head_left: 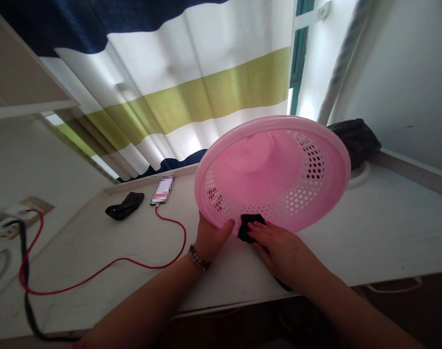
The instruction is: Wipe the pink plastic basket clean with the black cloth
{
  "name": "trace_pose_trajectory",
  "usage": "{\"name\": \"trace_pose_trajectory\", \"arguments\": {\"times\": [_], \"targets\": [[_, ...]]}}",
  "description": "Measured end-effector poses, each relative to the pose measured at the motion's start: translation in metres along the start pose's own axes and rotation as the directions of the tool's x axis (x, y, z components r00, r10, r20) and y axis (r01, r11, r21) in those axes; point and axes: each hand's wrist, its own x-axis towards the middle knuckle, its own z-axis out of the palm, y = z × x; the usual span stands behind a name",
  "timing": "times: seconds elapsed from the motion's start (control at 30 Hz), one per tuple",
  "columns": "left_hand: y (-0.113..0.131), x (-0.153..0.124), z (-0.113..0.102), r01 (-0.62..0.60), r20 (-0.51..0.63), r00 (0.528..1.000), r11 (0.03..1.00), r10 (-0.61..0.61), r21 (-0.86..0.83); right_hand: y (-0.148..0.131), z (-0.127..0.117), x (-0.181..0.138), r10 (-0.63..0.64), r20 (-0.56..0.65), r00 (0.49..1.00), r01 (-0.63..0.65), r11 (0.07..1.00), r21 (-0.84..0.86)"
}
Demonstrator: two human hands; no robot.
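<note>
With the right hand, pressing a black cloth to the pink basket at seven o'clock; with the left hand, gripping it at eight — holding it tilted over the worktop — facing a striped curtain.

basket 1 | at basket's near rim: hands 2, black cloth 1 | left of basket: phone 1, red cable 1, black cable 1, dark bundle 1 | behind basket, right: black bag 1
</note>
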Motion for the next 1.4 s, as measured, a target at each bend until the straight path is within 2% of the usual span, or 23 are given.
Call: {"name": "trace_pose_trajectory", "arguments": {"times": [0.17, 0.37, 0.6, 0.77, 0.9, 1.2, 1.4], "targets": [[0.001, 0.001, -0.003, -0.036, -0.045, 0.998, 0.998, 0.038, 0.046, -0.005, 0.005, 0.004, 0.02, 0.033, 0.999, -0.018, 0.998, -0.059], [0.008, 0.004, -0.008, -0.066, -0.037, 0.997, 0.993, 0.069, 0.099, 0.008, -0.005, -0.007, 0.09, 0.073, 0.993, -0.076, 0.98, -0.185], [0.0, 0.002, -0.007, -0.15, -0.079, 0.985, 0.988, 0.151, 0.027, 0.017, -0.007, -0.012, 0.023, 0.044, 0.999, -0.016, 0.986, -0.168], [-0.008, 0.002, -0.005, -0.087, -0.013, 0.996, 0.994, 0.086, -0.064, 0.02, -0.008, -0.012, -0.008, 0.032, 0.999, 0.011, 0.995, -0.098], [-0.005, 0.002, -0.004, -0.068, 0.058, 0.996, 0.997, 0.071, -0.045, 0.017, -0.006, -0.01, -0.013, 0.034, 0.999, 0.016, 0.997, -0.074], [-0.004, 0.0, -0.004, -0.031, 0.044, 0.998, 0.999, 0.033, -0.039, -0.007, 0.005, 0.002, -0.05, 0.068, 0.996, 0.052, 0.998, -0.024], [-0.004, 0.001, -0.004, -0.001, 0.032, 0.999, 0.996, 0.004, -0.085, 0.004, -0.002, -0.011, 0.005, 0.04, 0.999, -0.002, 0.997, -0.073]]}}
